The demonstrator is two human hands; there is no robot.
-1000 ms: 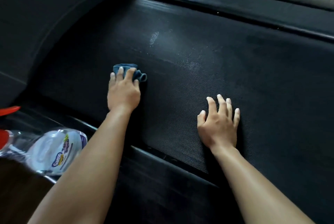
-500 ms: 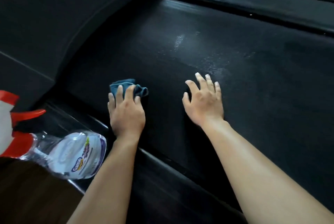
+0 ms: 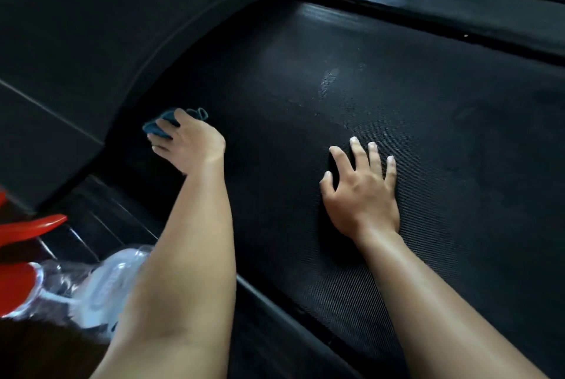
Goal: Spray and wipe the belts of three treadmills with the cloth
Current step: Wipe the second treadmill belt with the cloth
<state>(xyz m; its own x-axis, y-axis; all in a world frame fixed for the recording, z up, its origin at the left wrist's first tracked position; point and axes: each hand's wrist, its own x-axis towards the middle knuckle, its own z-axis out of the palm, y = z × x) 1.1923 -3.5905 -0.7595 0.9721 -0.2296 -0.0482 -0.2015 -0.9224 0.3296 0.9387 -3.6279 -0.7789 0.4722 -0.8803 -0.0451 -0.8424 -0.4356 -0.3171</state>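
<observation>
The blue cloth (image 3: 165,127) was held bunched under the curled fingers of the left grip (image 3: 186,146) and pressed onto the belt (image 3: 428,134) at its left end, beside the dark cover (image 3: 91,42). The left forearm was stretched forward, the wrist bent leftward. The right grip (image 3: 362,192) was laid open and flat on the belt's middle, fingers spread. A spray bottle (image 3: 91,287) lay off the belt's near edge.

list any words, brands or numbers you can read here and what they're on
No text can be read.
Spray bottle label: blurred and partly hidden behind the left forearm, so it is unreadable.
Treadmill belt and blue cloth: no print shows.
</observation>
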